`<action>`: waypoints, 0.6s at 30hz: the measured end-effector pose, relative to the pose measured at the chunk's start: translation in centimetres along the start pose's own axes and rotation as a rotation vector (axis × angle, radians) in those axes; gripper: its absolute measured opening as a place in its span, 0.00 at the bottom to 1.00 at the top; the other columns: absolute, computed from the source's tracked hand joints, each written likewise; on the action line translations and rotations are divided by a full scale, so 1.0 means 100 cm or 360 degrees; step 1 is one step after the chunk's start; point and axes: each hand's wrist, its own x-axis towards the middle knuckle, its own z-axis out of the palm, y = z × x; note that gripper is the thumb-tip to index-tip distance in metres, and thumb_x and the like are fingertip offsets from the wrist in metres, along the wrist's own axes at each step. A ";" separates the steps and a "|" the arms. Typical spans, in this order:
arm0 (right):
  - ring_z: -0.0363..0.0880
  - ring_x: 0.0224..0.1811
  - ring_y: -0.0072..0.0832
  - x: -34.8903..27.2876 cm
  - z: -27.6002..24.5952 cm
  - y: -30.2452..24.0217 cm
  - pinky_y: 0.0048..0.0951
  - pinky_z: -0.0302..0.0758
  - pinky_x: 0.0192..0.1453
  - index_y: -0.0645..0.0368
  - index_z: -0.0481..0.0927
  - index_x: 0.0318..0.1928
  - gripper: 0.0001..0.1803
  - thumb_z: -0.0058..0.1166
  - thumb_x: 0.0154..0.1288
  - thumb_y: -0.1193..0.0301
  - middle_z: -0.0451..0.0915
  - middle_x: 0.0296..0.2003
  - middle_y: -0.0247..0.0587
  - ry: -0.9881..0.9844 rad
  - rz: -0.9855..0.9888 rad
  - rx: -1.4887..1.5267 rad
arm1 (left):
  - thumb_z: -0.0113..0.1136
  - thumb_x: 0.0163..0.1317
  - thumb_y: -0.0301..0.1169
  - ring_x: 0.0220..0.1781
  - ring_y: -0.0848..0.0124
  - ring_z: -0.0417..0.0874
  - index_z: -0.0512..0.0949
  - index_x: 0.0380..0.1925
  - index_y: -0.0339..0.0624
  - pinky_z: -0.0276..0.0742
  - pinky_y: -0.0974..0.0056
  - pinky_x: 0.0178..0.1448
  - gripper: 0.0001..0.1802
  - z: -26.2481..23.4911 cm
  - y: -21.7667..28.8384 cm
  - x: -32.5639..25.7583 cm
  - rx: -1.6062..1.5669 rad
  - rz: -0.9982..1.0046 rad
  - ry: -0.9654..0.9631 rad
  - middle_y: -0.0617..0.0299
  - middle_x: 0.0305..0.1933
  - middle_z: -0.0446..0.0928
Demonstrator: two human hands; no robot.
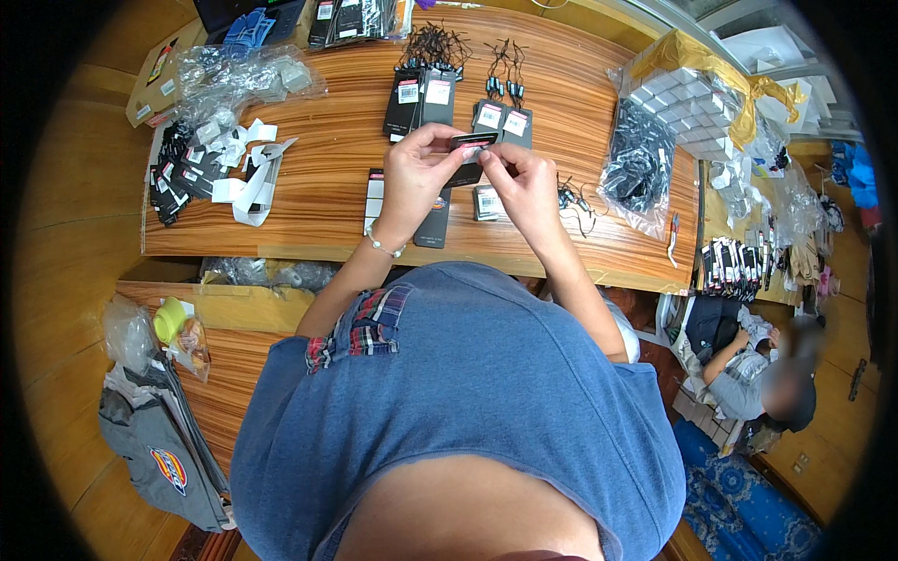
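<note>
both hands up over the wooden table (337, 140), working one small black tag card (470, 142) between them. left hand (416, 178) is curled, thumb and fingers pinching the card's left end; a bead bracelet (384, 246) sits on that wrist. right hand (527, 182) is closed in a pinch on the card's right edge, fingertips pressed together; looks like it's feeding something thin at the card, but too small to tell what.

card is held in the air just above the table, over a flat dark card stack (432, 217) and beside a small labelled card (486, 201).

around it: a row of finished-looking black cards with white stickers (421, 98) further back, loose black string loops (432, 42) behind them, a few more loops (575, 198) right of the right hand. bag of black pieces (636, 164) to the right, bag of small white boxes (687, 103) behind it. left end: pile of black tags and white paper strips (215, 159).

judgement: step in hand is assembly of a single tag, probably fitting a loop or sticker to it, mid-step. next move needs a fine fingertip alignment while the left pinch keeps the card steady, then setting it down with the back row.

another person sits on the floor (762, 374) at lower right, not involved.
</note>
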 end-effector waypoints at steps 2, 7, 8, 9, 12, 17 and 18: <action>0.69 0.16 0.26 0.000 0.001 0.002 0.27 0.64 0.21 0.67 0.79 0.30 0.10 0.52 0.57 0.71 0.75 0.17 0.46 0.0007 0.0006 0.0040 | 0.59 0.54 0.17 0.41 0.74 0.79 0.74 0.38 0.31 0.78 0.73 0.46 0.10 0.002 0.004 0.000 0.0002 -0.0014 -0.0018 0.57 0.39 0.78; 0.68 0.15 0.25 0.003 0.001 0.001 0.27 0.64 0.21 0.68 0.79 0.29 0.10 0.52 0.57 0.71 0.74 0.16 0.45 0.0019 0.0002 0.0027 | 0.58 0.55 0.17 0.40 0.74 0.79 0.75 0.37 0.30 0.77 0.73 0.46 0.09 0.003 0.004 0.000 -0.0018 -0.0011 -0.0047 0.57 0.38 0.78; 0.68 0.15 0.25 0.003 0.001 -0.001 0.27 0.63 0.20 0.67 0.79 0.29 0.10 0.52 0.57 0.71 0.74 0.16 0.45 0.0012 0.0016 0.0015 | 0.58 0.55 0.18 0.40 0.75 0.79 0.75 0.37 0.30 0.77 0.73 0.46 0.08 0.003 0.004 0.000 -0.0012 -0.0015 -0.0045 0.58 0.38 0.78; 0.67 0.15 0.24 0.003 0.001 -0.001 0.27 0.63 0.20 0.67 0.79 0.29 0.10 0.52 0.57 0.71 0.73 0.15 0.44 0.0006 0.0031 0.0003 | 0.58 0.56 0.18 0.40 0.75 0.79 0.75 0.37 0.30 0.77 0.73 0.46 0.08 0.003 0.005 0.000 -0.0016 -0.0014 -0.0051 0.58 0.38 0.78; 0.65 0.14 0.22 0.003 0.003 0.003 0.27 0.61 0.20 0.67 0.79 0.28 0.10 0.53 0.57 0.70 0.72 0.13 0.42 0.0011 0.0079 0.0097 | 0.58 0.56 0.18 0.39 0.74 0.80 0.75 0.36 0.31 0.78 0.73 0.45 0.07 0.004 0.005 0.000 -0.0021 0.0015 -0.0053 0.58 0.37 0.79; 0.63 0.14 0.18 0.002 0.007 0.009 0.25 0.59 0.19 0.67 0.78 0.26 0.11 0.51 0.59 0.71 0.69 0.12 0.37 0.0033 0.0097 0.0208 | 0.59 0.55 0.19 0.37 0.74 0.82 0.77 0.32 0.30 0.79 0.72 0.40 0.05 0.005 0.006 0.000 -0.0002 0.0014 -0.0032 0.59 0.34 0.79; 0.62 0.14 0.17 0.001 0.008 0.010 0.24 0.58 0.19 0.67 0.78 0.26 0.11 0.51 0.59 0.71 0.69 0.12 0.35 0.0030 0.0117 0.0256 | 0.59 0.55 0.19 0.37 0.74 0.82 0.77 0.32 0.30 0.80 0.72 0.40 0.05 0.005 0.006 0.000 0.0064 0.0060 -0.0042 0.59 0.33 0.79</action>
